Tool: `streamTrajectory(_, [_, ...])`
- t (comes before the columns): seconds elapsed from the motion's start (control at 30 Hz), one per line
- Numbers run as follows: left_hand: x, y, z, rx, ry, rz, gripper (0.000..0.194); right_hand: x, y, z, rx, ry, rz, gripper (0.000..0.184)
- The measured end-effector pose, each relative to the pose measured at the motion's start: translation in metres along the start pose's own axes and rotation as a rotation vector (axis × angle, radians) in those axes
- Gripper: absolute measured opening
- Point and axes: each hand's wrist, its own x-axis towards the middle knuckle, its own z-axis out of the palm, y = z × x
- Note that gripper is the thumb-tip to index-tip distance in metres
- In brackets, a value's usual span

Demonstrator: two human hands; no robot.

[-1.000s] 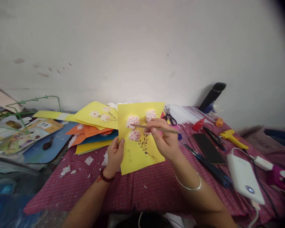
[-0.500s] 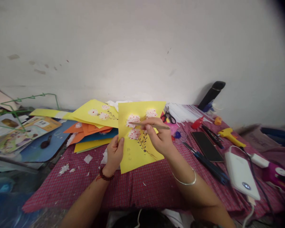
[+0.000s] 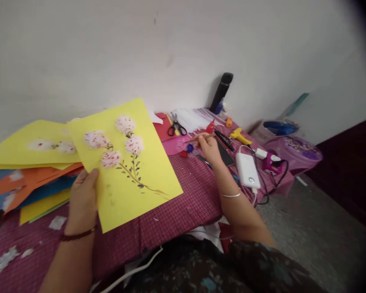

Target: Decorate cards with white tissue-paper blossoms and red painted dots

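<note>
My left hand grips the lower left edge of a yellow sheet painted with pink-white blossoms on a dark stem, held up over the red checked cloth. My right hand is stretched out to the right with its fingers pinched on a thin brown brush. The brush tip lies over a pink sheet, close to small red and blue paint blobs. A dark phone lies just past that hand.
Yellow, orange and blue sheets are stacked at the left. Scissors, a yellow glue gun, a white power bank with cables, pens and a black bottle crowd the right end. White paper scraps dot the cloth.
My view has swung to the right. My right hand left the yellow sheet and carried the brush over to the paint by the phone. My left hand kept hold of the sheet.
</note>
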Motion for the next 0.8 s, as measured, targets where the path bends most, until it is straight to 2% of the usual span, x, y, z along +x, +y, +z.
streamTrajectory(0.13, [0.0,0.005,-0.004,0.057,-0.075,-0.075,0.019,-0.01,0.026,0.005,-0.104,-0.027,0.096,0.034])
streamTrajectory(0.33, [-0.009,0.005,0.0,0.052,-0.114,-0.122,0.03,-0.014,0.031,0.012,-0.123,-0.082,0.092,0.028])
streamTrajectory(0.4, [-0.011,0.004,0.002,0.031,-0.13,-0.133,0.034,-0.014,0.03,0.01,-0.112,-0.055,0.087,0.028])
streamTrajectory(0.47, [-0.013,0.004,0.004,-0.002,-0.156,-0.122,0.038,-0.014,0.027,0.008,-0.052,0.045,0.05,0.028])
streamTrajectory(0.57, [-0.016,0.002,0.008,-0.026,-0.17,-0.118,0.038,-0.015,0.011,0.007,0.18,0.277,-0.051,0.022])
streamTrajectory(0.63, [-0.02,-0.001,0.01,-0.013,-0.182,-0.132,0.036,-0.017,-0.01,0.013,0.349,0.364,-0.109,0.017])
streamTrajectory(0.7, [-0.024,-0.005,0.011,0.003,-0.207,-0.139,0.036,-0.021,-0.038,0.025,0.451,0.333,-0.152,0.012])
streamTrajectory(0.8, [-0.029,-0.011,0.013,-0.008,-0.253,-0.146,0.04,-0.028,-0.081,0.055,0.486,0.137,-0.17,0.011])
